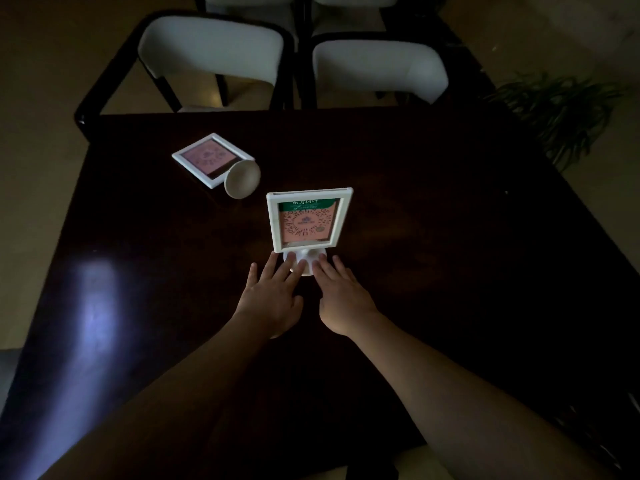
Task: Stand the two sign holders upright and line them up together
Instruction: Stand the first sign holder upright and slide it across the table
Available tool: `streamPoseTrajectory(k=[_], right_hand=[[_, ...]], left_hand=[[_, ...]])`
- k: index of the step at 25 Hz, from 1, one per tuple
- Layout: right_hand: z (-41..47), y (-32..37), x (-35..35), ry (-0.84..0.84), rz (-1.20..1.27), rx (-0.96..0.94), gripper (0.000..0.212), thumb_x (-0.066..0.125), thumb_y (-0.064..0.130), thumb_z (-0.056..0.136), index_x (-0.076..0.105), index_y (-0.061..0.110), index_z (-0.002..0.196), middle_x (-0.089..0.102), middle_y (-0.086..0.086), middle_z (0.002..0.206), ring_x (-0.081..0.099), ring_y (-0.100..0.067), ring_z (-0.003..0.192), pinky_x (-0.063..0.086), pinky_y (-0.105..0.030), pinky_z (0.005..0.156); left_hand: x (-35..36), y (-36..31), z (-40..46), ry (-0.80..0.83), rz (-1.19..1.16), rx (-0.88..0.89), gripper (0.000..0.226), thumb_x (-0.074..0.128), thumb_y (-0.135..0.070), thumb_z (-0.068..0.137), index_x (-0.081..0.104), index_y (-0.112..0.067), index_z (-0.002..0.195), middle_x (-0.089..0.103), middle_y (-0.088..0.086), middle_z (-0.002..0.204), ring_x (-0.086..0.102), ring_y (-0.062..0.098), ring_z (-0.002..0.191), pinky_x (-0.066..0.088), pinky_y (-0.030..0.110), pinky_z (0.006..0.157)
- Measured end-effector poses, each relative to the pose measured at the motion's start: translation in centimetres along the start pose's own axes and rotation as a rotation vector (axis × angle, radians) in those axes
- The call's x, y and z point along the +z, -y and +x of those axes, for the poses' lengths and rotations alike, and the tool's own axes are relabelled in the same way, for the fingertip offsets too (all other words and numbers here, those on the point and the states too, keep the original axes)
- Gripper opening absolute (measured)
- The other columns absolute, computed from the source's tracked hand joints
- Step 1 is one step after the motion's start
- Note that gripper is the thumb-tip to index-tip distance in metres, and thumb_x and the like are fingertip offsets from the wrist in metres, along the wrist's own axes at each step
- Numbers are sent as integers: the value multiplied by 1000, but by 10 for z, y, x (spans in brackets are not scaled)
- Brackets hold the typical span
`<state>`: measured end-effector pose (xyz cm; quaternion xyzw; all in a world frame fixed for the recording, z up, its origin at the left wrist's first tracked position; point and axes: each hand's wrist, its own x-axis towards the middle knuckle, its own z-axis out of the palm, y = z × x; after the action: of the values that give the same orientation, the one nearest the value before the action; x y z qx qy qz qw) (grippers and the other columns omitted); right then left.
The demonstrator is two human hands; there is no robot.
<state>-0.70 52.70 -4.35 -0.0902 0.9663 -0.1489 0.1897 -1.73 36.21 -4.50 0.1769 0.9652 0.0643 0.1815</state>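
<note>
Your left hand [273, 299] and right hand [341, 299] lie side by side, palms down, near the middle of the dark, glossy rectangular table [450, 271]. Both hands have their fingers extended and loosely spread; neither hand pinches or encloses anything. The fingertips [300, 263] of your left hand rest on the round white base [306, 261] of the upright white-framed sign holder [309, 220], and the fingertips of your right hand touch the right part of the same base. This holder stands vertical on its base, just beyond your hands, with its face turned toward you; the insert shows a green band at the top and a pink panel with a circular printed pattern below. The second white-framed sign holder [212, 159] lies flat on the table, farther away and to the left, well apart from the standing one. Its pink insert faces up, and its round white foot [241, 179] is tipped on edge at the frame's near right side, its underside facing you. A pale reflection [97, 306] lies on the table surface at the near left. Two white-cushioned chairs with dark frames [211, 46] stand at the far edge of the table, side by side. A green plant [561, 109] sits on the floor at the far right.
</note>
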Motion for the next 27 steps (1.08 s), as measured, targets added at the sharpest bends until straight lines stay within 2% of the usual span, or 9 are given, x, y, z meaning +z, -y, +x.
streamPoseTrajectory(k=[10,16,27], right_hand=[[-20,-101,-22,-48,12,32,63,36,32,104,8,19,158,0,0,168,-4,-24,154,7,-46,123],[-40,-165,-32,-46,-6,69,63,33,42,104,7,21,158,1,2,168,-4,-26,153,5,-53,121],[-55,-232,-48,-52,-13,141,64,32,45,104,8,22,158,1,3,168,-4,-27,153,7,-56,121]], left_hand=[[0,-94,47,37,23,53,71,33,-43,97,-3,-32,157,-9,-1,167,-12,26,151,1,56,120],[3,-152,71,61,71,88,72,33,-50,96,-4,-36,156,-10,-3,166,-13,26,151,2,60,119],[5,-217,109,90,67,147,72,33,-51,95,-3,-37,156,-11,-3,166,-14,27,151,1,62,118]])
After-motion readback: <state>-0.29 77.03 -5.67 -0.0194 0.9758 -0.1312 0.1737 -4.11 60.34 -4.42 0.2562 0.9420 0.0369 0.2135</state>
